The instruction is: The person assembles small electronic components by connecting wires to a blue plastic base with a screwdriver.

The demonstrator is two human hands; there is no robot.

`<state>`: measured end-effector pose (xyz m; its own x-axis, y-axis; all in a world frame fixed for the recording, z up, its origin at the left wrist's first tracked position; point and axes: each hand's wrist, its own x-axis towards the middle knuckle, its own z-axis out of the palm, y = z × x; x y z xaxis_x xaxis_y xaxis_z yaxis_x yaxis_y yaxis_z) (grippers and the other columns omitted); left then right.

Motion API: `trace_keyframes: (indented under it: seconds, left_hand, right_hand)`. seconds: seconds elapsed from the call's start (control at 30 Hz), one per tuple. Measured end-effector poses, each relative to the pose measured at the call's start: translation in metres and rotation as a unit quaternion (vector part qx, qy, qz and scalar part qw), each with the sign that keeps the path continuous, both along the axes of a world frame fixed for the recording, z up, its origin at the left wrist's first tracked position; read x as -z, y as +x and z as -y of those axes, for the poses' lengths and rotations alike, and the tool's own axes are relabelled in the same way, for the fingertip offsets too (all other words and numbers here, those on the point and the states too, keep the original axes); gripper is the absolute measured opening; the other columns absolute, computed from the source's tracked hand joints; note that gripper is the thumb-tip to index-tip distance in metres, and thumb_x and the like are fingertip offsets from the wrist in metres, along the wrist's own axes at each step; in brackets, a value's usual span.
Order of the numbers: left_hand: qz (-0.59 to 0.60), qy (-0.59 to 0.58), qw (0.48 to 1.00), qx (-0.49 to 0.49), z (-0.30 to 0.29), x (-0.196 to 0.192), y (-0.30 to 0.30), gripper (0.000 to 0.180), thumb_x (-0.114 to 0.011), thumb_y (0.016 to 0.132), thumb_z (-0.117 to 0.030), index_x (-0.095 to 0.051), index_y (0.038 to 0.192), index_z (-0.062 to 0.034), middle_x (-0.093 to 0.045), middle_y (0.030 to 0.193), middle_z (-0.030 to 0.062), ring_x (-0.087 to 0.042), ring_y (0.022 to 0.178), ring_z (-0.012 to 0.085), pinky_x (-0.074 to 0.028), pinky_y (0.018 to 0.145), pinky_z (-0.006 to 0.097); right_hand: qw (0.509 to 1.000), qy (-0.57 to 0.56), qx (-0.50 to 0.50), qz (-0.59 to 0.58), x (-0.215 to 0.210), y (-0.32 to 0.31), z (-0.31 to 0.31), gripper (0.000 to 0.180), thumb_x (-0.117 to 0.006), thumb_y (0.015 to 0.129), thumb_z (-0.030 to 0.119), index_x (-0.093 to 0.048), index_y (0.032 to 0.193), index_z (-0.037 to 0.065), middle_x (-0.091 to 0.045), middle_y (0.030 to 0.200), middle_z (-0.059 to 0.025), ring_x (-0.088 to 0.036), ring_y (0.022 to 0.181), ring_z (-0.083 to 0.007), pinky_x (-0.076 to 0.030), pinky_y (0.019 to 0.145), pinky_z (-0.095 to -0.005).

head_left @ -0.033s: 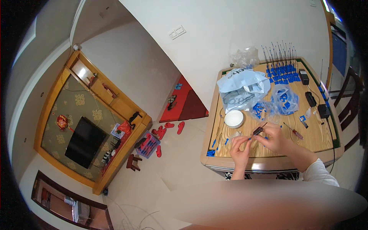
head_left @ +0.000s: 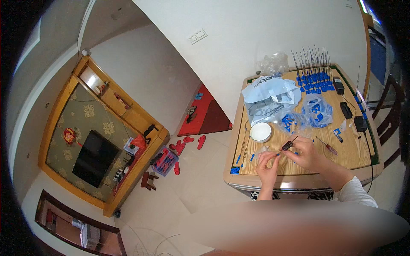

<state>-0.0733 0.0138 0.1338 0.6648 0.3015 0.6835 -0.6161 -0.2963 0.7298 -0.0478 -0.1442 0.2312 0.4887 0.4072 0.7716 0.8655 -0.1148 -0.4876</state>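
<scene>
We note a small dark part with a thin rod (head_left: 289, 144) held above the table (head_left: 299, 167) front edge. Right hand (head_left: 308, 153) grip closed on it; left hand (head_left: 268, 163) pinches a tiny blue piece (head_left: 277, 154). White bowl (head_left: 260, 132) lies just beside.

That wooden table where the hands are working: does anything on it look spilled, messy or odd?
Nothing looks spilled or broken. Small blue parts lie loose beside a clear plastic bag, while others stand in neat rows at the far edge. A red-handled screwdriver lies askew near the right hand.
</scene>
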Motion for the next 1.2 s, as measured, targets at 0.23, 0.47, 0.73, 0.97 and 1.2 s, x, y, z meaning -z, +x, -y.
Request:
trace_keyframes:
  seconds: [0.23,0.47,0.73,0.97,1.2]
  left_hand:
    - [0.007,-0.019,1.000,-0.017,0.002,-0.003,-0.001,0.018,-0.070,0.070,0.005,-0.066,0.085,-0.0031,-0.062,0.084,0.0062,-0.056,0.084,0.0191,-0.042,0.080,0.030]
    - [0.016,0.013,0.999,-0.047,0.000,-0.006,-0.006,0.020,-0.069,0.070,0.008,-0.066,0.087,-0.0016,-0.061,0.087,0.0064,-0.054,0.086,0.0179,-0.042,0.081,0.029]
    - [0.007,0.039,0.998,-0.057,0.006,-0.002,-0.004,0.018,-0.070,0.070,0.006,-0.066,0.086,-0.0019,-0.062,0.085,0.0067,-0.055,0.084,0.0174,-0.043,0.078,0.028]
    - [-0.103,0.013,0.994,-0.020,0.028,0.067,0.009,0.013,-0.069,0.074,0.000,-0.065,0.086,-0.0004,-0.062,0.085,0.0083,-0.057,0.079,0.0175,-0.045,0.073,0.027]
    - [-0.124,0.130,0.984,-0.004,0.051,0.116,0.014,0.013,-0.071,0.073,-0.002,-0.065,0.085,-0.0014,-0.060,0.081,0.0087,-0.057,0.077,0.0208,-0.046,0.068,0.028]
  right_hand:
    - [1.000,0.002,-0.008,-0.006,0.002,0.000,0.001,0.013,-0.069,0.073,0.005,-0.061,0.082,-0.001,-0.061,0.081,-0.0132,-0.060,0.074,-0.0283,-0.047,0.064,-0.0347]
    - [1.000,-0.013,-0.011,-0.004,0.008,0.002,0.002,0.012,-0.068,0.073,0.004,-0.061,0.083,-0.001,-0.060,0.080,-0.0127,-0.060,0.075,-0.0276,-0.047,0.063,-0.0344]
    - [1.000,-0.016,-0.007,-0.007,0.013,-0.001,0.005,0.014,-0.067,0.073,0.005,-0.060,0.085,0.000,-0.059,0.080,-0.0128,-0.058,0.074,-0.0299,-0.045,0.063,-0.0350]
    - [0.995,-0.066,0.051,-0.059,0.072,0.006,0.022,0.014,-0.067,0.073,0.008,-0.058,0.081,0.000,-0.057,0.077,-0.0130,-0.057,0.072,-0.0312,-0.044,0.062,-0.0377]
    - [0.978,-0.084,0.120,-0.150,0.133,0.007,0.044,0.010,-0.063,0.077,0.005,-0.055,0.082,0.002,-0.056,0.076,-0.0140,-0.056,0.071,-0.0313,-0.044,0.063,-0.0362]
